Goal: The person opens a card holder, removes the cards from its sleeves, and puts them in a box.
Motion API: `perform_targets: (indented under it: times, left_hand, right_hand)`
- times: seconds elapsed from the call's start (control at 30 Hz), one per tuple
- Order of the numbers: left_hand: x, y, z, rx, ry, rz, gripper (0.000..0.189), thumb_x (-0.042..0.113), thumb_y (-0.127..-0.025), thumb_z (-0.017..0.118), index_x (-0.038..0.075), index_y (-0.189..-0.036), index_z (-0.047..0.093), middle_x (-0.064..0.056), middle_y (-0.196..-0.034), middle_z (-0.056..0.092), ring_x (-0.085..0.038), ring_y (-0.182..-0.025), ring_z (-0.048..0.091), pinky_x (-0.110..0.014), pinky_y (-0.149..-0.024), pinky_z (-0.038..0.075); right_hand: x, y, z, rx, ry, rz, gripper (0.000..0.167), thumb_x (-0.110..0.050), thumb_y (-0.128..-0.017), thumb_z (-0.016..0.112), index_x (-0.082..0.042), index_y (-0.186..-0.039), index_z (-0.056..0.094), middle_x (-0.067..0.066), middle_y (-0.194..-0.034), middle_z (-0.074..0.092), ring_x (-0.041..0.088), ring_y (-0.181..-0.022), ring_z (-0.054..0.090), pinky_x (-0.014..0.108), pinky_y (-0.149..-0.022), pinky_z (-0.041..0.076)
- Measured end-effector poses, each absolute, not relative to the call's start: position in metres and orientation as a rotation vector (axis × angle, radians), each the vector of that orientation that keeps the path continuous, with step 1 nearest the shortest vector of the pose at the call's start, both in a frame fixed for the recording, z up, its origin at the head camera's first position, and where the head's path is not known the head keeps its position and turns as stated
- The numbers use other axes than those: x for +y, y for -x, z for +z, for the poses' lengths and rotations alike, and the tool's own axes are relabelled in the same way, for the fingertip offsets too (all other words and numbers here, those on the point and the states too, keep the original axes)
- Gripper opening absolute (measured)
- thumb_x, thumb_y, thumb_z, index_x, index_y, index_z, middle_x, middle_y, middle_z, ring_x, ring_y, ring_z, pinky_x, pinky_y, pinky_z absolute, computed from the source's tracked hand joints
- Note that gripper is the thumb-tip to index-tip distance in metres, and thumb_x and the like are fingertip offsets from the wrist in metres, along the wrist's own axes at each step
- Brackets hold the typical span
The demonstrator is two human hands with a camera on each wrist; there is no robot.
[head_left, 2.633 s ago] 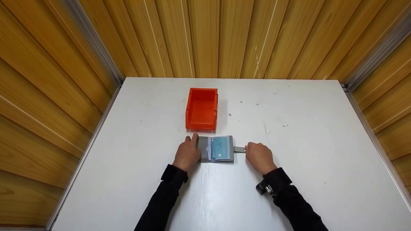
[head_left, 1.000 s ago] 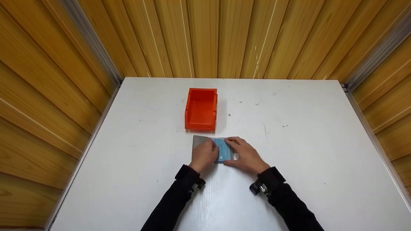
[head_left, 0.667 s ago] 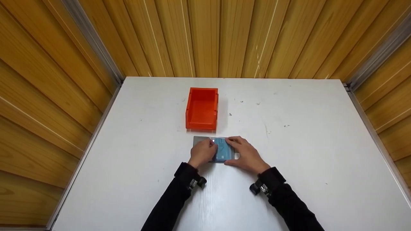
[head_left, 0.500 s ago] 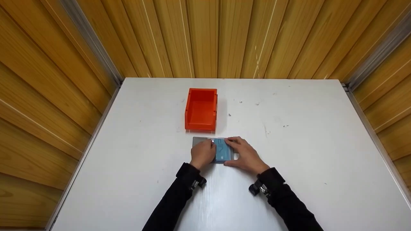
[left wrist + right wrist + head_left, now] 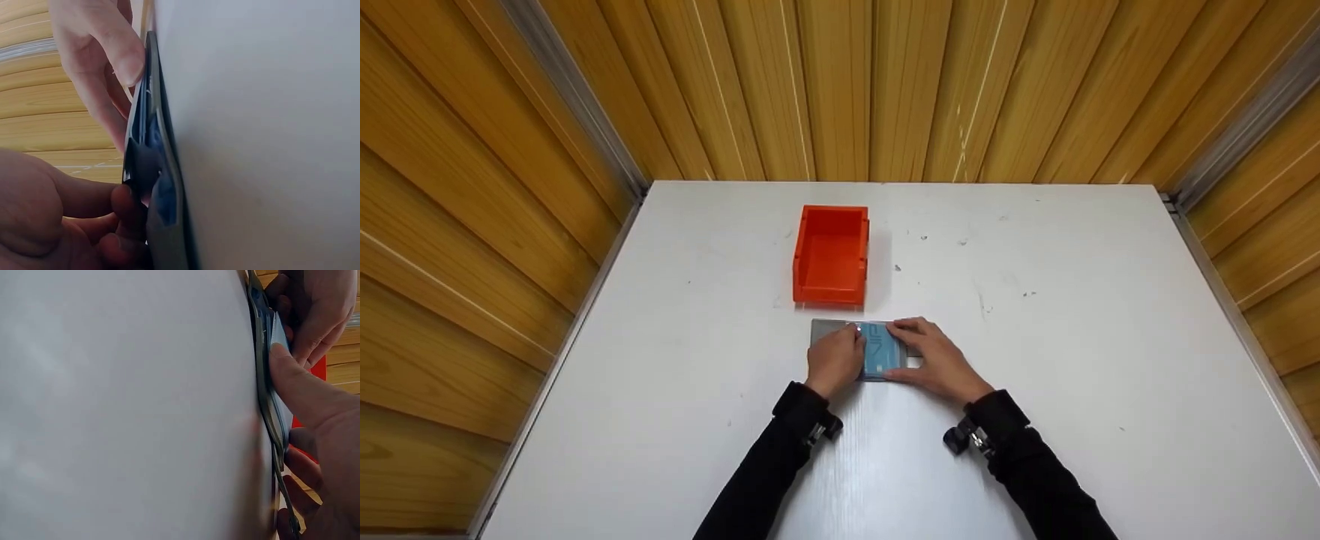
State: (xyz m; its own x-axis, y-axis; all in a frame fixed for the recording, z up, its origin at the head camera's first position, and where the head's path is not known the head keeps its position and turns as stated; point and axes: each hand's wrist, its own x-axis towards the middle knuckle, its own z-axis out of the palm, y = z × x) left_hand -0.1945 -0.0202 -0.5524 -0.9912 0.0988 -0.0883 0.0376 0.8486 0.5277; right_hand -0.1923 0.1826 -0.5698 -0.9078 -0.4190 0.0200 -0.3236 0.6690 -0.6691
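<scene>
Pinching at the middle of an open gray card holder (image 5: 825,328) is the left hand (image 5: 835,361), thumb and fingertips curled in tight. Can't tell whether there's a plastic page or a card edge between them, since the hand covers that bit in the head view and the left wrist view is pretty dark there. The right hand (image 5: 941,365) grips the other end, thumb on the near edge and fingers on the far one, spanning the blue card (image 5: 879,349) that faces up (there's lettering on it, but don't ask me to read it). So the card holder lies open on the white table (image 5: 1110,337) between the two hands, gray cover peeking out past the left one. Its strap (image 5: 285,492) runs out by the right hand's fingers. Just beyond, on the side away from the person, sits a red-orange bin (image 5: 830,295), near the card holder but not touching. Both arms have black sleeves (image 5: 765,466).
</scene>
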Motion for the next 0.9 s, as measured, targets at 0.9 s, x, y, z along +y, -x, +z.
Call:
perform_targets:
  times: [0.9]
  left_hand:
    - [-0.049,0.194,-0.547,2.731,-0.119,1.197,0.015,0.010,-0.107,0.051,0.002,-0.099,0.061,-0.008,-0.087,0.058,-0.020,-0.080,0.050,-0.038,-0.075,0.047]
  right_hand:
    - [0.182,0.194,-0.571,2.770,0.603,-0.983,0.086,-0.042,-0.081,0.088,-0.014,-0.153,0.051,0.005,-0.154,0.049,0.029,-0.144,0.044,0.048,-0.117,0.039]
